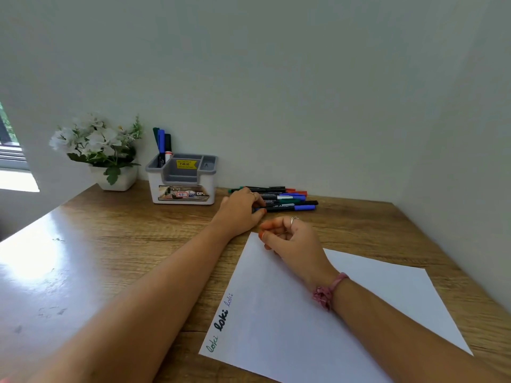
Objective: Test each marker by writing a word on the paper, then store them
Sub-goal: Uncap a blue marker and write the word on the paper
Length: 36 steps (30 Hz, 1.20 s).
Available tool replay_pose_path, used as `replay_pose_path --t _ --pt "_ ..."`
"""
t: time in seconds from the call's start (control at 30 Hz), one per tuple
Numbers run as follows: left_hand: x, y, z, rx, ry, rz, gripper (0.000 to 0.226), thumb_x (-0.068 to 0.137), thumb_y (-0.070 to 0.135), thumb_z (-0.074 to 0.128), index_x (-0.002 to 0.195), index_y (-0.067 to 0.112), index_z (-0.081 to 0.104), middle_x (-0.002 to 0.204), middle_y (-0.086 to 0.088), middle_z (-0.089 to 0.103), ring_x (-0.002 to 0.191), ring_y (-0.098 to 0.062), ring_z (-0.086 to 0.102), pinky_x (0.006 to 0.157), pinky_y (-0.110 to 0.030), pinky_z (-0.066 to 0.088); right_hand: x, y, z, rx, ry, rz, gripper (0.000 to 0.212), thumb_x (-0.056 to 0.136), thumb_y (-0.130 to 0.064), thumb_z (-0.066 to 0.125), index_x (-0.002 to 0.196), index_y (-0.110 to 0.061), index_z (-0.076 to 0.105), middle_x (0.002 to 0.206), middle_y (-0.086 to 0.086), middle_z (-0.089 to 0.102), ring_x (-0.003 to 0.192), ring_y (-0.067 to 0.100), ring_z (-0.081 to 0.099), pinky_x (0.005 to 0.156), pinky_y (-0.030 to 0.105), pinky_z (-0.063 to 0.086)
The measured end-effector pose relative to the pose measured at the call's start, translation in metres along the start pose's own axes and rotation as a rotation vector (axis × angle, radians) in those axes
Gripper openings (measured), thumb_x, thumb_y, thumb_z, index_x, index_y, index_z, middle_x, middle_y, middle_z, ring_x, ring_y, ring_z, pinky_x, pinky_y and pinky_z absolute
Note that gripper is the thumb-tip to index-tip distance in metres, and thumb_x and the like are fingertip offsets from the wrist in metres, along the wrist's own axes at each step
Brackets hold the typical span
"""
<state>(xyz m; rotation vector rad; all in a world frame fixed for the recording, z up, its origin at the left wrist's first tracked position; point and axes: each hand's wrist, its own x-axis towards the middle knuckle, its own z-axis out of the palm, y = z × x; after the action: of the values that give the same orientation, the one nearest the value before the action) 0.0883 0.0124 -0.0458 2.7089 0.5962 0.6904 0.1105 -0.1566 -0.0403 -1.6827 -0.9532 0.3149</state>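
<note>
A white sheet of paper (290, 313) lies on the wooden desk, with three words written along its left edge. Several markers (287, 199) lie in a row near the wall, with blue, green, red and black caps. My left hand (240, 211) rests on the near end of that row, its fingers closed around the blue-capped marker (293, 208) at the front. My right hand (287, 239) hovers over the paper's far corner, fingers curled and holding nothing. A grey and white organizer (182, 179) holds three upright markers (163, 145) in its left compartment.
A white pot of white flowers (105, 156) stands at the back left beside the organizer. Walls close the desk (110, 244) at the back and right. A window sits at the far left.
</note>
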Motion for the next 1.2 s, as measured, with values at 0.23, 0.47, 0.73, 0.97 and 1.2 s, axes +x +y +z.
replay_pose_path --t 0.23,0.47,0.73,0.97,1.2 --pt "-0.005 0.003 -0.011 0.021 -0.018 -0.019 0.021 0.094 0.023 0.051 0.111 0.014 0.061 0.117 -0.003 0.053 0.113 -0.018 0.049 0.096 -0.037 0.035 0.000 0.000 0.002 0.000 -0.004 -0.003 0.010 0.084 -0.015 0.067 0.085 -0.025 0.065 0.084 -0.005 0.069 0.072 0.007 0.065 0.072 0.021 0.055" --pt "-0.042 0.002 -0.050 -0.141 0.146 -0.015 0.021 0.097 0.009 0.044 0.113 0.002 0.055 0.114 -0.007 0.047 0.091 -0.007 0.046 0.082 -0.014 0.035 -0.003 -0.003 0.004 -0.121 -0.054 0.012 0.009 0.082 -0.014 0.068 0.086 -0.020 0.063 0.079 -0.004 0.063 0.069 0.007 0.058 0.068 0.019 0.050" --pt "-0.094 0.002 -0.092 -0.144 0.254 -0.011 0.023 0.097 0.008 0.045 0.115 0.000 0.057 0.113 -0.008 0.047 0.088 -0.006 0.042 0.085 -0.004 0.023 -0.011 -0.026 -0.006 -0.204 -0.137 -0.043 0.015 0.081 -0.016 0.071 0.079 -0.023 0.058 0.077 -0.006 0.062 0.070 0.007 0.057 0.067 0.022 0.049" --pt "-0.117 0.010 -0.106 -0.097 0.279 0.117 0.021 0.097 0.010 0.044 0.113 0.005 0.057 0.105 0.002 0.047 0.092 -0.008 0.049 0.084 -0.012 0.034 -0.031 -0.055 -0.026 -0.434 0.034 -0.322 0.020 0.084 -0.022 0.068 0.098 -0.023 0.053 0.069 -0.001 0.058 0.052 0.003 0.046 0.054 0.013 0.040" --pt "-0.126 0.019 -0.099 -0.015 0.179 0.253 0.023 0.097 0.006 0.044 0.115 0.010 0.056 0.124 -0.006 0.047 0.104 -0.014 0.050 0.080 -0.012 0.032 -0.029 -0.047 -0.020 -0.805 -0.058 -0.359 0.024 0.092 -0.033 0.054 0.113 -0.021 0.059 0.056 -0.010 0.045 0.047 0.006 0.040 0.046 0.017 0.028"
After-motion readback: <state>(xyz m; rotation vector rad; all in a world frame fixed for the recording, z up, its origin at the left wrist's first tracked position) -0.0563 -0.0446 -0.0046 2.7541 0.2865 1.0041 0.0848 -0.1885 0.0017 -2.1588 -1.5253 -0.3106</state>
